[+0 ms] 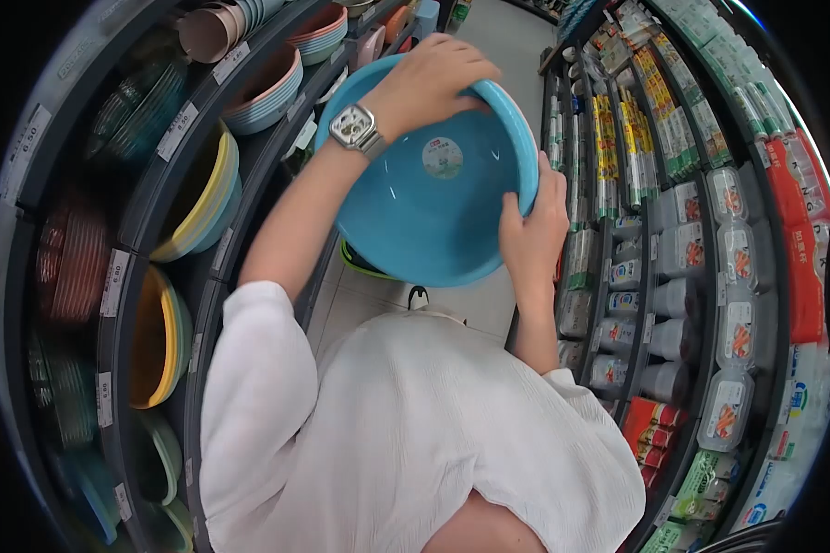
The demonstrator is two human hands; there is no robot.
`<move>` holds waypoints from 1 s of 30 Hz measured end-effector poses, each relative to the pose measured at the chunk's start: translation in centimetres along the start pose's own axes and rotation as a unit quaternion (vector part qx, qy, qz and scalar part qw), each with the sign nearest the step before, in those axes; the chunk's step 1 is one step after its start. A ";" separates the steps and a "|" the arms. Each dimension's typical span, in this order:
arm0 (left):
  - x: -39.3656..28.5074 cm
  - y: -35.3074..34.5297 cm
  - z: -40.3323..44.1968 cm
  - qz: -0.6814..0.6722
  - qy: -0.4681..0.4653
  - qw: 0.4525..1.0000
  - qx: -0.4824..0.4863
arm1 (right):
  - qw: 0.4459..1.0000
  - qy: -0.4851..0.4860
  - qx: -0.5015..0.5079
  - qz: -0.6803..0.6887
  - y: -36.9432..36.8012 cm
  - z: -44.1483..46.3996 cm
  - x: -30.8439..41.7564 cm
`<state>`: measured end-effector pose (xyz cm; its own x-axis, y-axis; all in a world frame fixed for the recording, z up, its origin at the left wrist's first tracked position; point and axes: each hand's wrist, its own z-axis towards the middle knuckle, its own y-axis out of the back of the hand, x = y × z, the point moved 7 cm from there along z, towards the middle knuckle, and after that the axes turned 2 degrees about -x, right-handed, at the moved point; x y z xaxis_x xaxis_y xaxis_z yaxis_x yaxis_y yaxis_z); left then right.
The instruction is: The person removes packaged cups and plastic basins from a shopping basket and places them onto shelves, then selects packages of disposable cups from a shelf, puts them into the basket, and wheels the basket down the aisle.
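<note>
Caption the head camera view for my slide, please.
Left grip and right grip hold a blue basin between stocked shelves.

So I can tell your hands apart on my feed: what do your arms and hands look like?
The left hand has a silver watch at the wrist, with a squarish case and matching band; the right hand shows no watch. Neither is gloved. Loose white sleeves end near the elbows.

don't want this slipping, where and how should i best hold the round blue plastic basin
Probably by the rim of the round blue plastic basin, coming from left and right together. Its open inside faces you, so thumbs can press inside while fingers wrap outside, as the right grip does; opposite edges should balance so wide a bowl shape.
</note>
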<state>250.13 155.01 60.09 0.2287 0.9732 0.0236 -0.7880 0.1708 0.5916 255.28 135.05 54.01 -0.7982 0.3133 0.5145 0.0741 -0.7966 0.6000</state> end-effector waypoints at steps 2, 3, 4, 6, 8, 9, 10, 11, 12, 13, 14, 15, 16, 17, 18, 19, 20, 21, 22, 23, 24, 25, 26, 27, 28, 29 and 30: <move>2.6 -2.4 -7.9 0.143 0.204 0.966 -0.062 | 0.993 -0.079 0.090 -0.016 -2.6 -0.4 -2.0; 3.6 -4.8 -14.9 0.180 0.357 0.916 -0.027 | 0.992 -0.088 0.089 -0.019 -3.4 -0.8 -3.2; 3.3 -7.2 -22.5 0.161 0.493 0.855 0.006 | 0.989 -0.089 0.111 -0.036 -4.7 -1.6 -4.8; 2.1 -19.4 -42.8 -0.141 0.699 0.701 0.019 | 0.976 -0.126 0.165 -0.071 -7.1 -3.5 -7.5; -7.6 -22.2 -47.5 -0.378 0.799 0.467 0.010 | 0.963 -0.142 0.198 -0.115 -9.3 -5.8 -9.9; -9.6 -22.9 -48.4 -0.358 0.807 0.470 0.022 | 0.952 -0.153 0.217 -0.152 -10.2 -6.3 -10.8; -10.0 -23.6 -49.3 -0.362 0.810 0.460 0.020 | 0.949 -0.151 0.226 -0.159 -10.6 -6.3 -11.7; -11.3 -24.8 -50.0 -0.453 0.799 0.396 0.007 | 0.938 -0.172 0.243 -0.176 -10.6 -6.6 -12.9; -12.2 -25.2 -49.3 -0.538 0.776 0.329 -0.007 | 0.927 -0.193 0.258 -0.193 -10.5 -6.7 -14.0; -12.0 -24.8 -49.1 -0.540 0.779 0.319 -0.009 | 0.926 -0.201 0.260 -0.187 -10.0 -6.7 -14.3; -11.4 -24.4 -48.6 -0.546 0.774 0.320 -0.022 | 0.926 -0.201 0.262 -0.182 -9.7 -6.6 -14.9; -10.7 -24.1 -47.6 -0.552 0.768 0.323 -0.033 | 0.927 -0.203 0.262 -0.177 -9.4 -6.3 -15.7; -9.5 -23.6 -46.6 -0.538 0.772 0.334 -0.050 | 0.936 -0.193 0.242 -0.169 -9.1 -5.8 -16.9; -7.8 -23.0 -45.2 -0.523 0.775 0.348 -0.064 | 0.945 -0.184 0.218 -0.159 -8.8 -5.2 -18.1; -5.7 -22.3 -43.2 -0.539 0.751 0.368 -0.094 | 0.948 -0.203 0.213 -0.122 -8.6 -4.3 -19.0; -3.9 -21.1 -41.1 -0.553 0.727 0.387 -0.125 | 0.943 -0.228 0.212 -0.116 -7.6 -3.2 -18.1; -2.0 -19.4 -38.8 -0.547 0.709 0.424 -0.137 | 0.946 -0.249 0.189 -0.087 -6.5 -2.5 -17.8; 0.0 -17.4 -36.2 -0.540 0.687 0.464 -0.148 | 0.948 -0.267 0.162 -0.055 -5.6 -1.9 -18.0; 1.2 -15.4 -34.0 -0.539 0.684 0.469 -0.146 | 0.956 -0.255 0.146 -0.020 -5.0 -1.7 -18.5; 2.2 -13.1 -31.8 -0.519 0.667 0.516 -0.141 | 0.956 -0.258 0.143 -0.018 -4.8 -1.9 -18.6; 2.7 -11.4 -30.2 -0.497 0.647 0.562 -0.137 | 0.951 -0.276 0.136 0.011 -4.6 -2.2 -18.8; 2.7 -10.8 -29.3 -0.495 0.645 0.566 -0.135 | 0.947 -0.291 0.129 0.040 -4.6 -2.4 -19.0; 3.0 -9.4 -28.5 -0.420 0.645 0.621 -0.148 | 0.954 -0.275 0.103 0.056 -4.7 -2.6 -18.8; 3.0 -7.9 -27.8 -0.342 0.640 0.669 -0.160 | 0.955 -0.274 0.099 0.060 -4.8 -2.9 -18.7; 3.0 -6.9 -27.5 -0.314 0.648 0.672 -0.174 | 0.948 -0.291 0.096 0.087 -5.1 -3.2 -18.7; 2.9 -6.0 -27.0 -0.312 0.644 0.677 -0.174 | 0.940 -0.308 0.092 0.114 -5.4 -3.5 -18.7; 2.6 -5.0 -26.8 -0.305 0.647 0.677 -0.176 | 0.937 -0.315 0.098 0.113 -5.6 -3.8 -18.6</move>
<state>239.33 160.78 35.65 0.0599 -0.0130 -0.9981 -0.9118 0.4062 -0.0600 267.45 131.74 38.79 -0.2413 0.4409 0.8645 0.3570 -0.7880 0.5015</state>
